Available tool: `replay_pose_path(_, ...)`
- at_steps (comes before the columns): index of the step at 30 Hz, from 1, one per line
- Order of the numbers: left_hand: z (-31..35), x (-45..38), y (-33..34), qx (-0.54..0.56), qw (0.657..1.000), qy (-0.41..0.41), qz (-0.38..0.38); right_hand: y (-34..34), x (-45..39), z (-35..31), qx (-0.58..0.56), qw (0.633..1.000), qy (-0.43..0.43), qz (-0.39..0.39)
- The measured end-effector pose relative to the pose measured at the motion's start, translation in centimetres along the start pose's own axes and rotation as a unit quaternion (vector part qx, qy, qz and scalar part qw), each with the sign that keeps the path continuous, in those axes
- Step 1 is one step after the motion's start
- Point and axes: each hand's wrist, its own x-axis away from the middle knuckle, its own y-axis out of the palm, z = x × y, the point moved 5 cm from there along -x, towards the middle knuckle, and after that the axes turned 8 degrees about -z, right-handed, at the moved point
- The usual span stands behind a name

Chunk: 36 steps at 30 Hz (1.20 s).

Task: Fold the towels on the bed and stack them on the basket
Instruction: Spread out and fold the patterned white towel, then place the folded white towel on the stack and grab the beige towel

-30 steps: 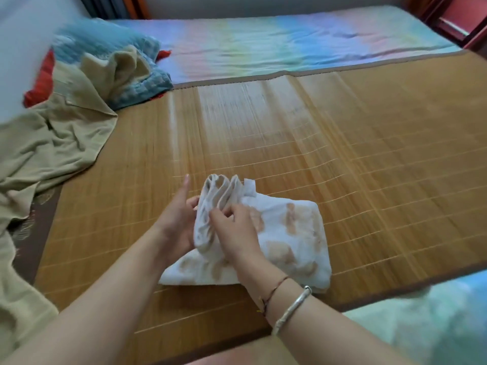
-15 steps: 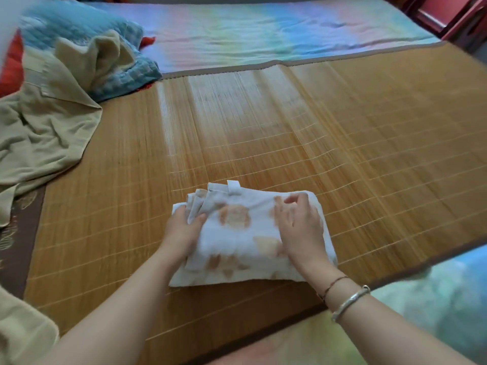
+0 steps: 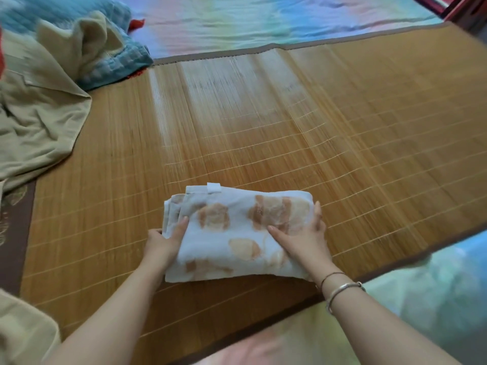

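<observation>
A folded white towel [image 3: 237, 233] with orange-brown prints lies flat on the bamboo mat [image 3: 263, 127], near its front edge. My left hand [image 3: 163, 243] grips the towel's left side, with the thumb on top of the layered edges and the fingers underneath. My right hand [image 3: 303, 241] holds the right side, with the thumb on top and the fingers wrapped around the right edge. No basket is in view.
A crumpled beige cloth [image 3: 39, 114] spreads over the mat's left side. A blue quilted blanket [image 3: 113, 61] lies behind it. A pastel striped sheet [image 3: 263, 19] covers the bed beyond the mat. Dark red furniture [image 3: 463, 9] stands at the top right.
The raised left part of the towel has been folded over and laid flat. My right hand slid to the right edge and my left hand now grips the left edge.
</observation>
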Motion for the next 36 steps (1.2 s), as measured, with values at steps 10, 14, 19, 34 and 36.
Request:
replay_pose_path(10,2.6,12.9,-2.1,0.150,0.984,0.017,-0.091,-4.1,4.1,-2.5,-0.066,0.982,-0.009,-0.179)
replay_pose_path(14,1.7,23.0,-6.3,0.230,0.971,0.068,0.012,-4.3,9.7,-6.5,-0.044,0.960,-0.122,-0.247)
replay_pose_path(19,-3.4,36.2,-12.7,0.310,0.933,0.097,0.153,-0.8,17.3,-12.1,0.015,0.913,-0.239,-0.330)
replay_pose_path(34,-35.0,67.8,-22.8,0.542,0.687,0.055,0.481,19.4,60.2,-22.7,0.211,0.684,-0.453,-0.532)
replay_pose_path(36,-38.7,69.4,-23.7,0.555,0.669,0.053,0.491,23.1,63.7,-22.3,0.220,0.665,-0.451,-0.553)
